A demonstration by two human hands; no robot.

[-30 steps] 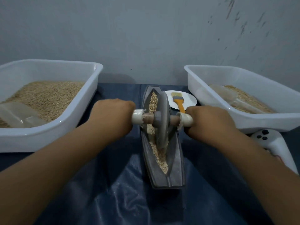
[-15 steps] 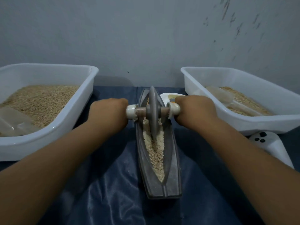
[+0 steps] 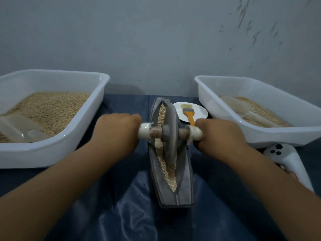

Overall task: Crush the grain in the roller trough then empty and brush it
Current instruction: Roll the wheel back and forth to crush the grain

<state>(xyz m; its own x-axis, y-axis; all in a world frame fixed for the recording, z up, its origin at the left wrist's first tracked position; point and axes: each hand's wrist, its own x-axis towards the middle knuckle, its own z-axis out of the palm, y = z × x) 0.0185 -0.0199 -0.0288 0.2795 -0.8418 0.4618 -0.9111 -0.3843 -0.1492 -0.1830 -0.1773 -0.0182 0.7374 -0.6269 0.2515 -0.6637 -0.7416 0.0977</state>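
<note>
Two bare forearms are seen entering from the lower corners of the view, each ending in a bare hand: the left hand [image 3: 118, 131] and the right hand [image 3: 220, 134]. No sleeve, cuff, glove, watch, ring or bracelet is shown on either arm; both are uncovered from the frame edge to the knuckles. The fingers are turned away from the camera, so nails and fingertips cannot be made out. The outlines are slightly softened by blur.

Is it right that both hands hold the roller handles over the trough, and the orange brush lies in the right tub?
Not quite. In the head view the orange brush lies on the small white plate beside the trough, not in the right tub. Both hands hold the roller handles.
</note>
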